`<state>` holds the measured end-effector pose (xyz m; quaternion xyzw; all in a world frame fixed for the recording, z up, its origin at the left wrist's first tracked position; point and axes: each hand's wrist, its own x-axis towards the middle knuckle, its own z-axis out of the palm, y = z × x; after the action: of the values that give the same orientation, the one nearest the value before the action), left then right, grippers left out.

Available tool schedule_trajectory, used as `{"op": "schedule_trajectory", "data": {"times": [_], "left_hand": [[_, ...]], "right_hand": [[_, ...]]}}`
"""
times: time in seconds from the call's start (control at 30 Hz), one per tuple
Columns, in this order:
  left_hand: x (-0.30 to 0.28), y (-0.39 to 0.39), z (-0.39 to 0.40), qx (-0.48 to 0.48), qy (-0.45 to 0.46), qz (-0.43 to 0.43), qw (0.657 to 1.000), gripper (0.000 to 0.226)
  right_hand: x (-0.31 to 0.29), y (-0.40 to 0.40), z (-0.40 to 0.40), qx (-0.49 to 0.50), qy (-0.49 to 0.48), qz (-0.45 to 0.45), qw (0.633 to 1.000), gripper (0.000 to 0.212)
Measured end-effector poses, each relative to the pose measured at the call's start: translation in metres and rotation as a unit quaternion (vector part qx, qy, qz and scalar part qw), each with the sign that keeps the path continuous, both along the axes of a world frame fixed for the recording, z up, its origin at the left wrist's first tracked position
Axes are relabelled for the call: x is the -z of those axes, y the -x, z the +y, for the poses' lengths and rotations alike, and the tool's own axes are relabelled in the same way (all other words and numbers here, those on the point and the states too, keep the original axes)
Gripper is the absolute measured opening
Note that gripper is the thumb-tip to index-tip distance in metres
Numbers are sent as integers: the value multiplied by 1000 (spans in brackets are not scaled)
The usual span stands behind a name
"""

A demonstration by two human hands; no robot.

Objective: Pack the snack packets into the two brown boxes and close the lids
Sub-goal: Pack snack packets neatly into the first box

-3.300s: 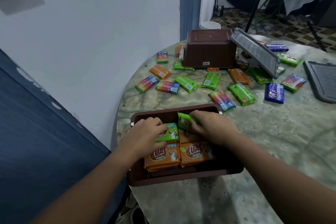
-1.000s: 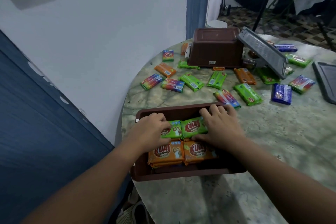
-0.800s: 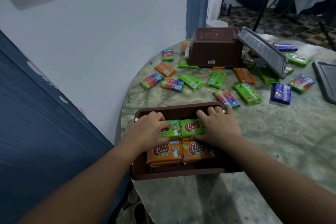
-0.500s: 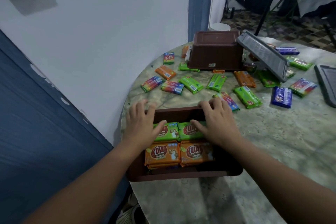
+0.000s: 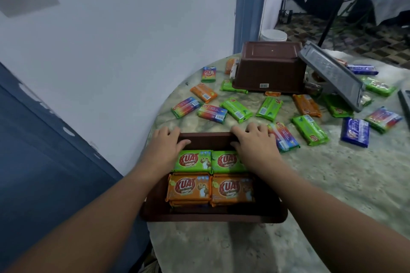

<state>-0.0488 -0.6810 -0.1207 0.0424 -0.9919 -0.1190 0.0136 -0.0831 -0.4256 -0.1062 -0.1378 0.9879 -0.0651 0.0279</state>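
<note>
A: Head view: marble table [image 5: 332, 184], near brown box [image 5: 213, 215] at its edge, long axis left-right, open top.
B: Hands?
A: Left hand [image 5: 165, 150], right hand [image 5: 255, 146] draped over far rim, fingers loosely spread, holding nothing.
B: Packets?
A: Green packets [image 5: 193, 161], orange packets [image 5: 188, 187] flat inside, labels up. Likely light, crinkly, slippery; pinch the short edges.

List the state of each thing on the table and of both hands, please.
near brown box: open, partly filled
far brown box: upside down
grey lid: propped at a tilt
loose packets: scattered, unpacked
left hand: on box's far rim, empty
right hand: on box's far rim, empty
</note>
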Motion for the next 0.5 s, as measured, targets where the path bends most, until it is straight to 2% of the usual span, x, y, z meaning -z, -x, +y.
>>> {"op": "schedule_trajectory", "data": {"times": [0.23, 0.5], "left_hand": [[-4, 56, -33, 35, -5, -10, 999, 46], [0, 87, -50, 78, 12, 33, 996, 45]], "right_hand": [[-1, 37, -33, 30, -2, -3, 1000, 35], [-2, 49, -52, 72, -10, -7, 997, 35]]}}
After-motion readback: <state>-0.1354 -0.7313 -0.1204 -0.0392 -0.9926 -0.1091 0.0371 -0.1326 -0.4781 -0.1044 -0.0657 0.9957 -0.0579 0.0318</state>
